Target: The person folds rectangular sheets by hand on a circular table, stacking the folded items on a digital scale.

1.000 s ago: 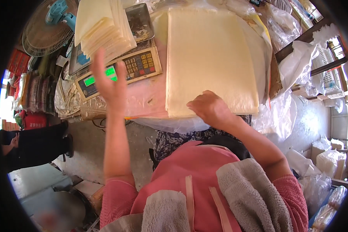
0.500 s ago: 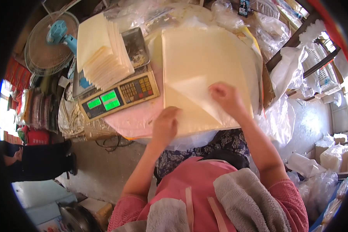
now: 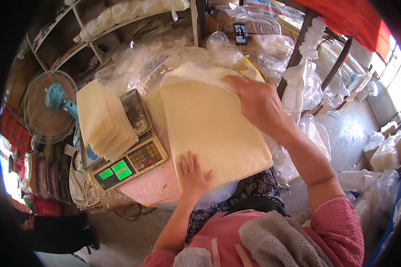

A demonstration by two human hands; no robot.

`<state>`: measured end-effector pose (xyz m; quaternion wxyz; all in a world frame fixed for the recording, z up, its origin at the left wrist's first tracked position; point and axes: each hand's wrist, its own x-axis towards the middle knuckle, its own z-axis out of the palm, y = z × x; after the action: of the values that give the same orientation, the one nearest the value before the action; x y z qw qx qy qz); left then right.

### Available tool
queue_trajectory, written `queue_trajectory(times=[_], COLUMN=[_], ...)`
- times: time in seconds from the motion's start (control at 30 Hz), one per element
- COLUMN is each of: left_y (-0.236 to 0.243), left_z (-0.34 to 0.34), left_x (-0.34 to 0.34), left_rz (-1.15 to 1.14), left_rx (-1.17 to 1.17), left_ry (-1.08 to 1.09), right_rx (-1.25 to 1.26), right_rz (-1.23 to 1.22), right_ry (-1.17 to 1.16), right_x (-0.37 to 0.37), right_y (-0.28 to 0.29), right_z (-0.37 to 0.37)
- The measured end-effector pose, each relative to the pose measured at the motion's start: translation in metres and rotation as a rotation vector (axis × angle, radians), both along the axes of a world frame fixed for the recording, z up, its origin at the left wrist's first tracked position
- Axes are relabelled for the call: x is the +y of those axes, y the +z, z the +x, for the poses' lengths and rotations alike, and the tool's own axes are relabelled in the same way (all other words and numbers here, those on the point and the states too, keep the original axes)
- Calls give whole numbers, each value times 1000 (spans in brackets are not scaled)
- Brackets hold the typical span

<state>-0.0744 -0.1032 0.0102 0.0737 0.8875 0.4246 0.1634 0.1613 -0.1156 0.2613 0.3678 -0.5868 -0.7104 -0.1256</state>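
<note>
A stack of large cream-coloured thin sheets (image 3: 214,129) lies in front of me. My left hand (image 3: 194,175) rests flat on its near left corner, fingers spread. At the far right corner, my right hand (image 3: 256,100) is closed on the edge of a thin pale sheet (image 3: 196,74), which bunches and lifts along the stack's far edge. Motion blurs the fingertips there. Left of the stack stands a digital scale (image 3: 131,162) with green displays. On its metal tray (image 3: 136,111) leans a fanned pile of similar cream sheets (image 3: 104,120).
A fan (image 3: 53,100) stands beyond the scale on the left. Clear plastic bags (image 3: 272,51) and a phone (image 3: 240,34) lie at the back. Pink material (image 3: 149,184) shows under the stack's left side. Another person in dark clothing (image 3: 60,233) is at lower left.
My right hand has moved from the near part of the stack to its far edge, carrying the sheet's corner away from me. My left hand has flattened onto the stack. The view has tilted up.
</note>
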Motion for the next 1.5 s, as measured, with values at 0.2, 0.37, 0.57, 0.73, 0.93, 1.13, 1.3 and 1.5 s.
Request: queue_trajectory(times=[0.2,0.37,0.57,0.73,0.93,1.13,1.3,1.5], left_y=[-6,44,32,45,55,31,8,8], left_z=[-16,-17,-53,-45,-23,12,10,9], left_x=[16,32,35,43,97,78,65,66], left_rz=[-251,206,-250,-690,-541,193,26,126], left_rx=[-389,-496,-447,-780,-598,-119,54,15], left_ry=[-42,-167,-234,141,386,63,-40,-83], right_rx=[-225,-297,603,1322,1054,547,360,-187], right_rz=[-103,-286,-1105,-648,-450,-451,-516,-332], right_ry=[140,222,798,844,-135,-501,-528,-339], right_x=[-66,-98,-102,-101,-11,48,44,10], right_y=[-64,-162,-91,-121,-190,-236,-209,-246], right_z=[-36,-31,52,120,107,113,94,50])
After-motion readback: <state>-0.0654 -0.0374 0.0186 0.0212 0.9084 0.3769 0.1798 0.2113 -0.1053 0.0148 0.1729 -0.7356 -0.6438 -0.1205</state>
